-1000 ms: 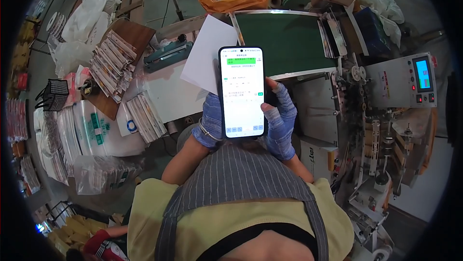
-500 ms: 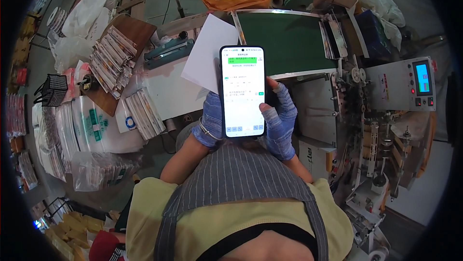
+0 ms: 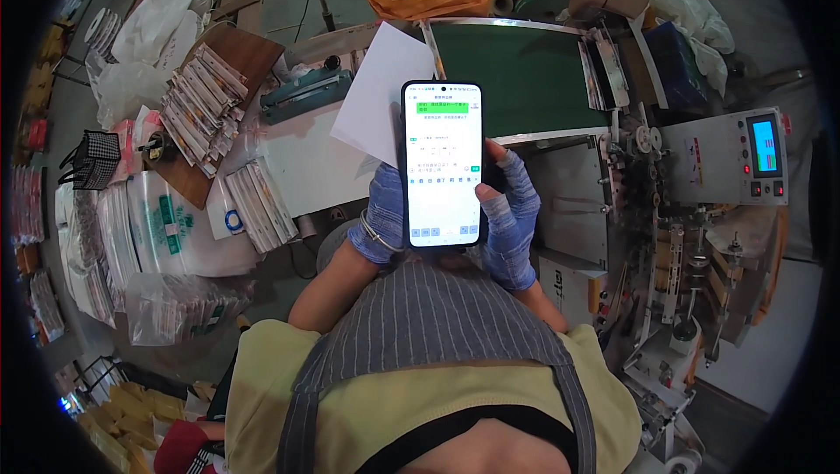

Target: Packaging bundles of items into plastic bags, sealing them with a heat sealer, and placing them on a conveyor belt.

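A black-edged smartphone [image 3: 444,203] stands upright in front of my apron, its lit screen showing a chat page with a green message bubble and a keyboard area. My left hand [image 3: 381,222], in a blue glove, grips the phone's left side; most of its fingers are hidden behind the phone. On the other side my right hand [image 3: 510,222], gloved in blue too, is closed round the right edge. Its thumb lies at the edge of the screen, and the fingers reach up behind the phone. A white paper sheet [image 3: 385,80] lies beyond the phone, partly covered by it.
A green conveyor belt [image 3: 507,71] lies ahead, beside a machine with a blue display [image 3: 764,146] on the right. Bundled packets [image 3: 203,111] rest on a brown board at left, near a teal tool [image 3: 306,93]. An orange sack [image 3: 433,1] stands at the back.
A row of characters has appeared above the keyboard area on the phone's screen. My right thumb has shifted slightly to the right, while the phone stays between both hands.
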Action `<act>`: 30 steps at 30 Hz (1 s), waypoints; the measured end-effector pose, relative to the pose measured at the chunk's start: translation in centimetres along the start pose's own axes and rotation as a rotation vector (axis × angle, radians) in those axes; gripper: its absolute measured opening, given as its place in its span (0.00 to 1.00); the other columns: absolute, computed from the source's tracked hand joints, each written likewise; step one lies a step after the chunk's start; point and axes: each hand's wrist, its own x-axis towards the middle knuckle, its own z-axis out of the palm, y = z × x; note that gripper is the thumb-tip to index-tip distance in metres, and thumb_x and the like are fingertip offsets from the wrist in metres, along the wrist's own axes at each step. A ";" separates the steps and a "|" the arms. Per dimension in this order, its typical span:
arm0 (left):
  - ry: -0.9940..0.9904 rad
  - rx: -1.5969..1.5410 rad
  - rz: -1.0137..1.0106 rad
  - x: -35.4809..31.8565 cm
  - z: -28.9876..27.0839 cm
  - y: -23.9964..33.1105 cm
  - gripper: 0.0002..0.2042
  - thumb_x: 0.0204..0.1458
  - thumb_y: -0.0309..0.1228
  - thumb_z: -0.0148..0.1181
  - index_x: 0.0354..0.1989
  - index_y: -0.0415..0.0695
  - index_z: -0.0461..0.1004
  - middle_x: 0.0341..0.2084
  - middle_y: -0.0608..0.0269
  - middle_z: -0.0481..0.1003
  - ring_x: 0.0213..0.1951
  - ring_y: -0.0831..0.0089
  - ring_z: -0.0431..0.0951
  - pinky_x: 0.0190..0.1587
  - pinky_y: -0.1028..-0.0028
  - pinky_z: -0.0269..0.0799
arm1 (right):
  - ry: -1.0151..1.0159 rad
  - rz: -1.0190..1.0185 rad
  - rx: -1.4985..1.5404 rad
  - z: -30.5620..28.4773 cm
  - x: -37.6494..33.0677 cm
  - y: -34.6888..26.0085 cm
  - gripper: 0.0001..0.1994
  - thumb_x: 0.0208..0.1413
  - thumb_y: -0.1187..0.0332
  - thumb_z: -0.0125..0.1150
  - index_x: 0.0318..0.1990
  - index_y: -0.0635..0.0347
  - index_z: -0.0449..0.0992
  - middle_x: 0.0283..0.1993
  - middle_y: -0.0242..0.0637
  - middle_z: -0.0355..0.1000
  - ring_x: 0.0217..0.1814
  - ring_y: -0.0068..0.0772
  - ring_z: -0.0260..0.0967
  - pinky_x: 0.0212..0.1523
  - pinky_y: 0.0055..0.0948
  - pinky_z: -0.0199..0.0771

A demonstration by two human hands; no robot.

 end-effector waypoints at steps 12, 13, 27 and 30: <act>-0.015 0.095 0.058 0.3 -0.2 0.7 0.28 0.53 0.48 0.47 0.58 0.45 0.53 0.47 0.52 0.67 0.47 0.63 0.71 0.45 0.67 0.72 | 0.011 0.013 0.007 0.0 0.1 0.0 0.22 0.44 0.73 0.53 0.52 0.66 0.66 0.49 0.41 0.67 0.54 0.32 0.60 0.58 0.30 0.54; -0.013 0.079 0.038 0.3 -0.1 0.7 0.28 0.53 0.48 0.47 0.58 0.45 0.54 0.47 0.52 0.67 0.47 0.63 0.71 0.45 0.67 0.72 | 0.009 0.014 0.012 0.0 0.2 0.0 0.22 0.45 0.73 0.53 0.51 0.66 0.66 0.49 0.41 0.67 0.54 0.32 0.60 0.58 0.30 0.54; -0.008 0.051 0.016 0.6 -0.1 0.3 0.26 0.53 0.44 0.49 0.56 0.42 0.57 0.44 0.52 0.70 0.44 0.63 0.74 0.42 0.69 0.73 | 0.026 -0.044 0.005 0.0 0.4 0.5 0.22 0.46 0.73 0.53 0.52 0.66 0.65 0.49 0.41 0.66 0.54 0.32 0.60 0.58 0.30 0.54; 0.025 0.104 0.030 0.6 0.0 -0.3 0.23 0.53 0.42 0.50 0.54 0.42 0.59 0.41 0.54 0.72 0.42 0.64 0.75 0.40 0.70 0.74 | 0.013 -0.074 -0.048 -0.2 0.3 0.7 0.22 0.47 0.73 0.53 0.53 0.65 0.64 0.51 0.41 0.65 0.54 0.32 0.60 0.58 0.29 0.54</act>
